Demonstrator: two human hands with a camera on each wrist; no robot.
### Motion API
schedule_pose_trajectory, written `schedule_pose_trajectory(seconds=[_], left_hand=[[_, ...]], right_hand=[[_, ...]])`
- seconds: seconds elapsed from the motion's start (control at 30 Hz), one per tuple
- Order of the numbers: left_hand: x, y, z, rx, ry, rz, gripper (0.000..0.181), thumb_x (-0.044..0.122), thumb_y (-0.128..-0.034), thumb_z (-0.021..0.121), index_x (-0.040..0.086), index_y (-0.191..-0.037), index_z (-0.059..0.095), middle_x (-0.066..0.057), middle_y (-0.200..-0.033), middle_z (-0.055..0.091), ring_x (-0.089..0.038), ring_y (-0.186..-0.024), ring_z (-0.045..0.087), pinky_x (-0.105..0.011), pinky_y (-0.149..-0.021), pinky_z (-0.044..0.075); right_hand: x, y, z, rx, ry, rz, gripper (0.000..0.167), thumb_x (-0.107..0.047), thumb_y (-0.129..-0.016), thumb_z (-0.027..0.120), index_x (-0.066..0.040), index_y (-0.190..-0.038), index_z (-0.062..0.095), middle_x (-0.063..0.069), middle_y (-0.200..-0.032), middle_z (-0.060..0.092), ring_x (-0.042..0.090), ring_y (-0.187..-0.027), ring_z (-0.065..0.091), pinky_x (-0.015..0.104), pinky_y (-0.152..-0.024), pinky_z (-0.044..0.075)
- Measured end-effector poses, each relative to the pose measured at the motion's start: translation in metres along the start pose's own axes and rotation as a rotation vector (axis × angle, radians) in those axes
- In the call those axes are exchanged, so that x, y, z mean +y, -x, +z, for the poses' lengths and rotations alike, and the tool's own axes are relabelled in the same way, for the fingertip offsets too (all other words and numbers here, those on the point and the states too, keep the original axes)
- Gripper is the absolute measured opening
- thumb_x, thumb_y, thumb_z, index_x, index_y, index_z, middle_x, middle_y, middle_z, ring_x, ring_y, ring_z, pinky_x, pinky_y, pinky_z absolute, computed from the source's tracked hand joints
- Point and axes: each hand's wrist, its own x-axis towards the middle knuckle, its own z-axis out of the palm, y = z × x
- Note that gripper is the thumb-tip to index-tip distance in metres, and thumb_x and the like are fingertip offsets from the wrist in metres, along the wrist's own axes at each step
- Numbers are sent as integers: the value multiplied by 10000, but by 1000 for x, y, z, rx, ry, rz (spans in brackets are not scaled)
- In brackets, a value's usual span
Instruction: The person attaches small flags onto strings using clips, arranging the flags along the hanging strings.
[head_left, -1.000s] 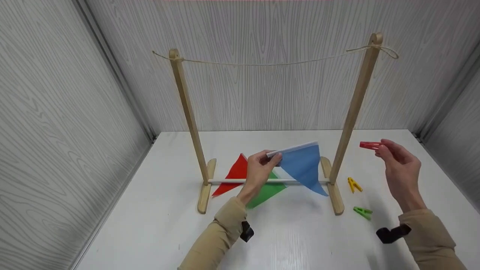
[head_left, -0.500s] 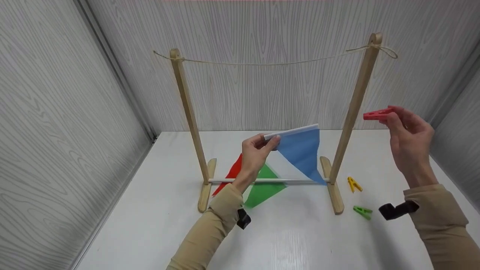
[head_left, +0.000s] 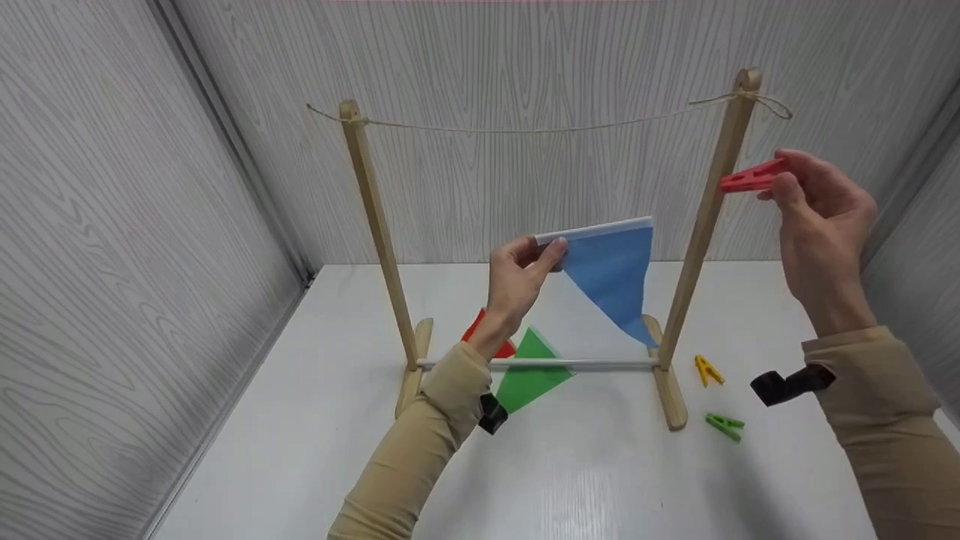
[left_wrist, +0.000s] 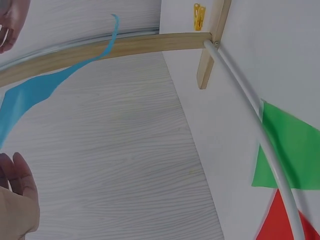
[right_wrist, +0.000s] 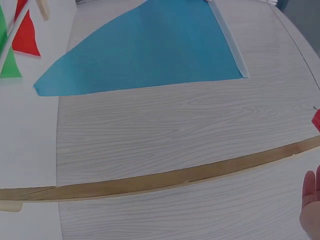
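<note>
My left hand [head_left: 517, 281] pinches the left end of the white top edge of a blue triangular flag [head_left: 611, 266]; the cloth hangs down with its tip near the right post's base. The same blue flag [right_wrist: 150, 50] spreads across the top of the right wrist view. On the right, my right hand [head_left: 825, 217] holds a red clothespin [head_left: 752, 177] between thumb and fingers, its far end in front of the right post as seen from the head. A string [head_left: 540, 130] runs between the two posts, above both hands.
Wooden posts, left [head_left: 379, 232] and right [head_left: 705, 225], stand joined by a white rod [head_left: 607, 363]. A green flag [head_left: 532, 375] and a red flag [head_left: 487, 337] lie by the rod. Yellow [head_left: 708, 370] and green [head_left: 724, 425] clothespins lie on the table to the right.
Both hands have risen, carrying the blue flag and the red clothespin upward. The clothespin has tilted, its hand end now higher. The flags and clothespins on the table have stayed put.
</note>
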Motion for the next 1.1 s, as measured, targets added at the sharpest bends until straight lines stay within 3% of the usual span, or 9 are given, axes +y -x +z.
schedule_pose_trajectory(seconds=[0.17, 0.37, 0.67, 0.9, 1.1], left_hand=[[7, -7, 2, -4, 3, 31, 225, 114, -958, 682, -54, -1106, 709, -210, -963, 714, -61, -806, 682, -336, -879, 606], [16, -12, 4, -2, -21, 48, 248, 123, -971, 665, -48, -1149, 692, -215, -998, 710, -86, -837, 683, -290, -861, 605], [30, -23, 12, -5, -28, 56, 268, 150, -990, 642, -31, -1186, 676, -212, -1074, 708, -171, -910, 709, -275, -867, 601], [42, -32, 17, 14, -31, 87, 271, 139, -994, 634, -51, -1185, 670, -222, -1079, 693, -206, -914, 706, -269, -851, 605], [52, -39, 22, 18, -38, 90, 268, 140, -998, 629, -53, -1179, 673, -208, -1066, 691, -194, -906, 698, -273, -853, 604]], right_hand=[[-5, -10, 13, 65, 129, -94, 298, 23, -847, 766, 153, -1102, 683, 146, -974, 717, 197, -852, 618, 245, -769, 504], [-15, -22, 32, 54, 261, -171, 370, -97, -788, 859, 103, -1067, 723, 82, -936, 715, 173, -891, 585, 242, -805, 446], [-24, -42, 43, -15, 411, -163, 319, -134, -847, 812, 13, -1118, 731, 34, -1033, 710, 140, -939, 599, 227, -858, 420], [-24, -62, 52, -116, 397, -158, 400, -211, -807, 841, 37, -1101, 733, 18, -972, 740, 146, -971, 650, 215, -970, 451], [-27, -71, 55, -163, 715, -147, 296, -177, -925, 718, -56, -1195, 720, -127, -1032, 720, 82, -1029, 655, 167, -953, 495]])
